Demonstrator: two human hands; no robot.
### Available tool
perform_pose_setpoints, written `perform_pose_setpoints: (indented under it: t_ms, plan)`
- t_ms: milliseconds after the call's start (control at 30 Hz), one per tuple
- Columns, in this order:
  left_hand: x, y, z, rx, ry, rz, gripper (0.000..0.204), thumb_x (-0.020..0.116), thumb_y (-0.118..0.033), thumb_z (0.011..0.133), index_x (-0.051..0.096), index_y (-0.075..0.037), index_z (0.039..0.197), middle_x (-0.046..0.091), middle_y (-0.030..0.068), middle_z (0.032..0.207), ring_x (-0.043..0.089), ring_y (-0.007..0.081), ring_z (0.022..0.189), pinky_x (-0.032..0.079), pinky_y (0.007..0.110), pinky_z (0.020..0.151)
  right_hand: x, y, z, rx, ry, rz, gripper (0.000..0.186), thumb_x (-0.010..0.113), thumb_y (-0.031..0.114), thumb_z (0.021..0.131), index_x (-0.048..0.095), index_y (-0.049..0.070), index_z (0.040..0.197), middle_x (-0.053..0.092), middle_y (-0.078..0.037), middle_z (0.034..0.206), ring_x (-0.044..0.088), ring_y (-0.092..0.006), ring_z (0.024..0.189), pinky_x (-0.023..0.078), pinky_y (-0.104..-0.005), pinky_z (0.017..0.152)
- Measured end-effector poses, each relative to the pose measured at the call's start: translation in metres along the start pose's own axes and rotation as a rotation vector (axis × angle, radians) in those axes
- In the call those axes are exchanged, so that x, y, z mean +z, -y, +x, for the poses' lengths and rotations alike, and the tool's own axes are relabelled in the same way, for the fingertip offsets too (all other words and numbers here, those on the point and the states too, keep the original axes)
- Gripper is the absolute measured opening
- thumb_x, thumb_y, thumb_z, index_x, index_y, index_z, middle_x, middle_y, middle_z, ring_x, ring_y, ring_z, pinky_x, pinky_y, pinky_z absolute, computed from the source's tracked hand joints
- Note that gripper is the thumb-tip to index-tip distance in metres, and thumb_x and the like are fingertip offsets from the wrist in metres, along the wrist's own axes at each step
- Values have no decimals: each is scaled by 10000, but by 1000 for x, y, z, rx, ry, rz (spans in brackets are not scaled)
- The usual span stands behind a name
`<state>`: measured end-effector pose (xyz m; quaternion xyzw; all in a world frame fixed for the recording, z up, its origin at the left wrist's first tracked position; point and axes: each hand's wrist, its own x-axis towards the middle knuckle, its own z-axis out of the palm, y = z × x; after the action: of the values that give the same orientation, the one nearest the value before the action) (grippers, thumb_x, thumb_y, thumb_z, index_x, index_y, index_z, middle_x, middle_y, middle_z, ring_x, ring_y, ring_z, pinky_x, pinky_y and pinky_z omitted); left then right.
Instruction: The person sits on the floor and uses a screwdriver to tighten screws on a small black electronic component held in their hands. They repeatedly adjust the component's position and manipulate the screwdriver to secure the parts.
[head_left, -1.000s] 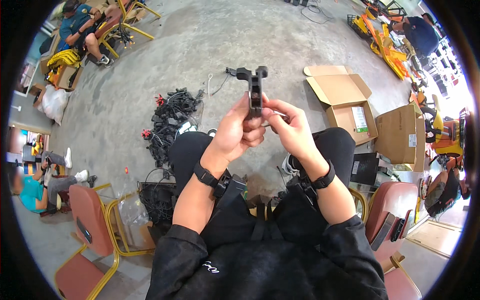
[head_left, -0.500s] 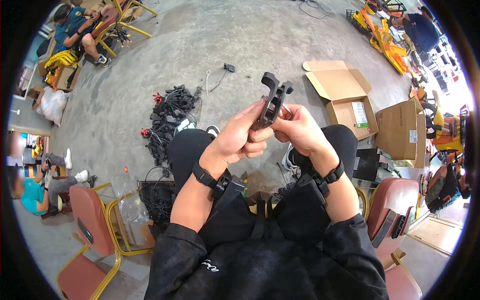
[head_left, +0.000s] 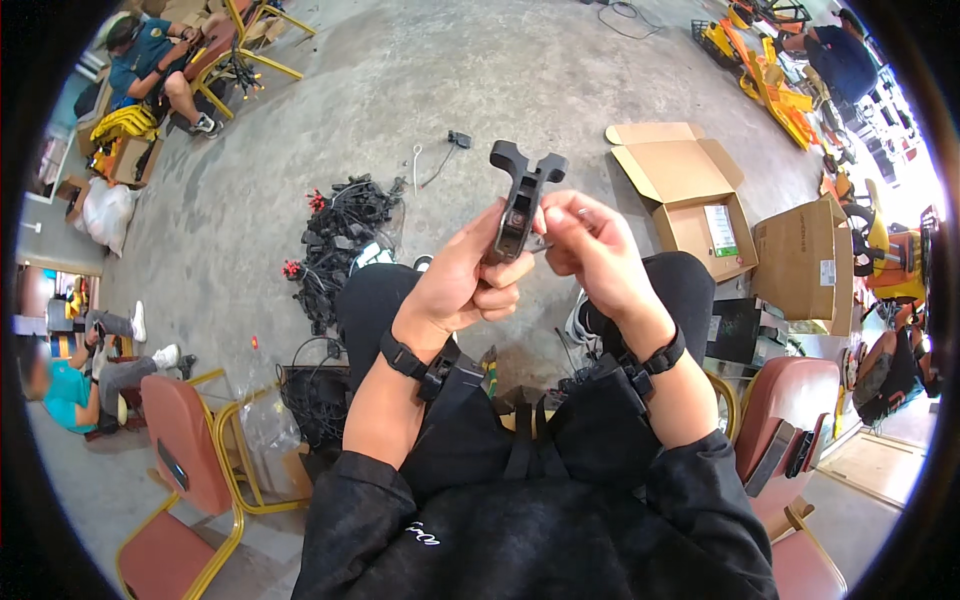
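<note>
Above my knees, my left hand (head_left: 462,262) grips a black forked bracket (head_left: 520,195) by its lower body. The bracket stands nearly upright, its two curved prongs pointing up and away from me. A recess with a screw-like round part shows in its middle. My right hand (head_left: 597,250) is pinched close against the bracket's right side. Between its fingers is a thin metal rod (head_left: 584,212), of which only small bits show; its exact kind is hidden by the fingers. Both wrists wear black straps with small black devices.
Left of my knees lies a heap of black cabled parts (head_left: 340,235); a small black cabled piece (head_left: 459,139) lies farther off. An open cardboard box (head_left: 690,215) and a taller carton (head_left: 800,255) stand right. Chairs (head_left: 185,440) flank me; several people sit or work around.
The bracket has turned so its fork faces me more squarely and has shifted slightly left. My right hand has moved a little away from it, to the right.
</note>
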<state>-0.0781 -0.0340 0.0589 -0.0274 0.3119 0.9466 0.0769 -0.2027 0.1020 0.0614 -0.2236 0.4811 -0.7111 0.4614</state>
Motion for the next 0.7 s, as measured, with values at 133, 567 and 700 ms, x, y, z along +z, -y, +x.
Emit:
perform_pose_setpoints:
  t_ms: [133, 567, 700]
  plan:
    - [-1, -1, 1, 37, 57, -2, 390, 308, -480, 1001, 471, -149, 1124, 228, -68, 579, 159, 26, 388, 145, 221, 379, -13, 6, 3, -164, -94, 135, 94, 551, 161, 951, 551, 68, 966, 374, 85, 612, 302, -23, 510, 236, -207, 471]
    - [-3, 13, 10, 161, 147, -109, 287, 388, -400, 984, 453, -145, 1101, 238, -62, 589, 152, 37, 384, 159, 227, 387, 1, 2, -4, -80, 35, -210, 161, 605, 157, 923, 595, 27, 1018, 573, 63, 707, 371, 16, 561, 270, -171, 491]
    - [-3, 12, 8, 156, 161, -65, 308, 413, -406, 976, 449, -121, 1089, 244, -62, 585, 144, 35, 385, 154, 227, 383, 0, 2, -5, -6, 117, -157, 177, 615, 164, 916, 624, 26, 1027, 585, 58, 717, 364, 16, 557, 266, -178, 484]
